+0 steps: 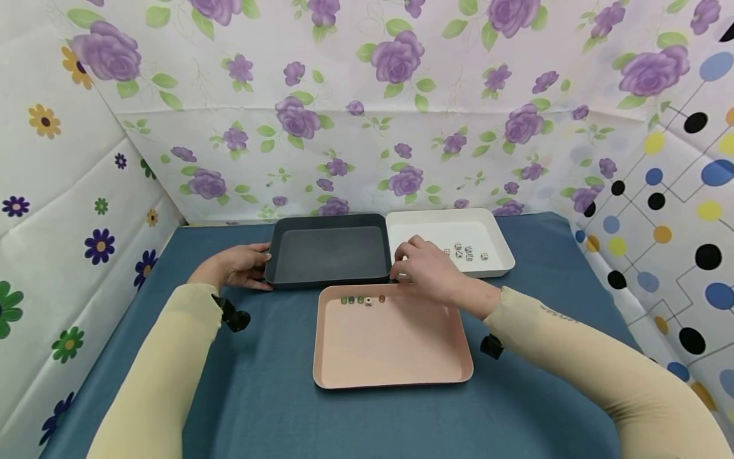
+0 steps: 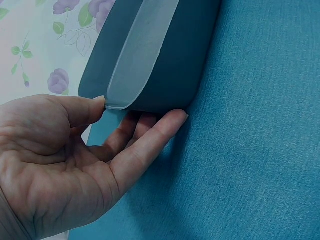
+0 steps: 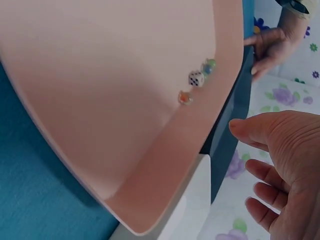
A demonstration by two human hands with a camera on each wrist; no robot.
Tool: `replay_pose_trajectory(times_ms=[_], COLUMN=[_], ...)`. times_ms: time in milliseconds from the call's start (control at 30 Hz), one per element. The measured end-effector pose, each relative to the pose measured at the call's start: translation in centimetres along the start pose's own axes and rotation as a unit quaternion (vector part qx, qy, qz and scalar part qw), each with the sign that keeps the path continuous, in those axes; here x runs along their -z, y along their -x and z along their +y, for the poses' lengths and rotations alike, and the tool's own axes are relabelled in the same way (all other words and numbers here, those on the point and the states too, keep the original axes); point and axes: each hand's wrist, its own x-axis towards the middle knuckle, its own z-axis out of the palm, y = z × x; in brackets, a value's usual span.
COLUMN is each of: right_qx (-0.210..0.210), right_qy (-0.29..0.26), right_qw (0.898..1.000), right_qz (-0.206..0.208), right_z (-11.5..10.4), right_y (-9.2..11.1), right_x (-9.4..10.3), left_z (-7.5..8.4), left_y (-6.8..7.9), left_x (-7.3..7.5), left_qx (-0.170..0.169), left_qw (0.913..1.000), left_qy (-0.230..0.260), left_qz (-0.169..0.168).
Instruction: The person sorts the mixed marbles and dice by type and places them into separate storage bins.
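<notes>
Head view has my left hand at the left end of a dark grey, shallow rectangular tray, pinching its edge: thumb on the rim, fingers curved against the outer wall. The dark tray's long axis runs left to right in front of me. Its near right corner is just beside the fingertips of my right hand, which bend downward. From the right wrist, my thumb reaches out and three fingers curl loosely; the index finger is mostly hidden, so I cannot tell whether I pinch anything.

Right of the dark tray, a white rectangular tray also lies lengthwise left to right, its near left corner covered by my right hand. Small white cubic dice with black pips sit inside, too small to read. Nearer me, a pink rectangular tray lies the same way. Along its far wall, three greenish dice, one white die and one orange die form a left-to-right row; the right wrist view cuts off part of this tray. Blue cloth spreads beneath.
</notes>
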Motion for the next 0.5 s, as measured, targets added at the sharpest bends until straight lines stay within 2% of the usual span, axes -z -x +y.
replay_pose_trajectory(times_ms=[200,500], right_qx=[0.026,0.055], right_qy=[0.005,0.028], right_qw=[0.999,0.998], right_qz=[0.019,0.006], right_z=[-0.9,-1.8], right_y=[-0.1,-0.4], right_x=[-1.1,-2.3], left_z=[0.0,0.0], left_y=[0.1,0.1], left_x=[0.0,0.0], left_qx=[0.0,0.002], left_qw=[1.0,1.0], left_qy=[-0.002,0.004], left_qz=[0.002,0.003])
